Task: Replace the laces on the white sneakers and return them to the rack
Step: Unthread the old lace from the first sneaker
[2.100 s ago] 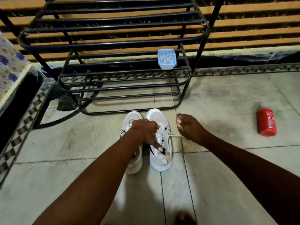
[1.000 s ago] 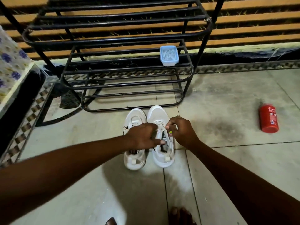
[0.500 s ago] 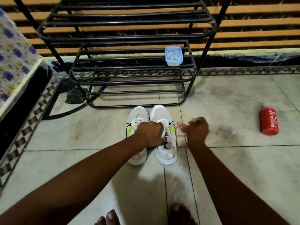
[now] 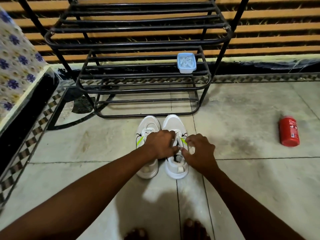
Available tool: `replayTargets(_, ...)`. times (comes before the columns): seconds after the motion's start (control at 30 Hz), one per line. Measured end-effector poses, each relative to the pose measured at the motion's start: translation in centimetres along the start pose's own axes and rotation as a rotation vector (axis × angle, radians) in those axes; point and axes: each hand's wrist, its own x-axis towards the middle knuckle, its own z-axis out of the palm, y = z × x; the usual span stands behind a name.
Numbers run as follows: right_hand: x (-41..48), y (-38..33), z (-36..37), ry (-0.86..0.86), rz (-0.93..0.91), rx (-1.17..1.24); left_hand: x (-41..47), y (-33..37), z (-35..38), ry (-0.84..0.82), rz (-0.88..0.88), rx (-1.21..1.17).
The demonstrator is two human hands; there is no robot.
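Pinching the white lace [image 4: 191,149] in my right grip [image 4: 199,150], I clamp my left grip [image 4: 161,144] over the right-hand sneaker [image 4: 174,122]. Its mate [image 4: 149,122] touches it at nine o'clock on the floor [image 4: 242,179]. The rack [image 4: 143,91] stands just beyond at twelve.
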Motion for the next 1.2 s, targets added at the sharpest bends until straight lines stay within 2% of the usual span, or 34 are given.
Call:
replayTargets(0.1,-0.7,0.5,0.8,-0.008,-0.129,0.130,0.5,0.2,-0.5,-0.002,0.003,-0.047)
replayTargets(0.17,-0.6,0.3,0.8,0.028,-0.122,0.178,0.9,0.6,-0.5,0.030,0.001,-0.056)
replayTargets(0.4,-0.7,-0.8,0.5,-0.058,-0.084,0.038,1.9,1.3,0.0,0.119,0.030,0.139)
replayTargets(0.57,-0.4,-1.3,0.0,-0.098,-0.086,-0.030,1.7,1.1,-0.1,0.123,0.052,0.140)
replayTargets(0.67,-0.3,-1.2,0.1,-0.112,-0.063,-0.057,1.9,0.6,-0.5,0.155,-0.028,0.001)
replayTargets(0.83,-0.7,-1.4,1.2,-0.084,-0.032,-0.116,2.6,0.0,-0.4,0.200,-0.291,-0.356)
replayTargets(0.9,-0.6,-1.5,1.4,-0.085,-0.028,-0.145,2.5,0.0,-0.7,0.254,-0.331,-0.466)
replayTargets(0.97,-0.2,-2.0,1.5,-0.087,0.006,-0.161,2.6,-0.4,-1.0,0.252,-0.263,-0.484)
replayTargets(1.03,0.5,-2.6,1.7,-0.051,0.019,-0.119,3.0,-0.9,-1.1,0.181,-0.144,-0.432)
replayTargets(1.2,1.3,-2.8,2.6,0.010,-0.070,-0.104,3.7,-1.8,-1.2,0.059,-0.005,-0.391)
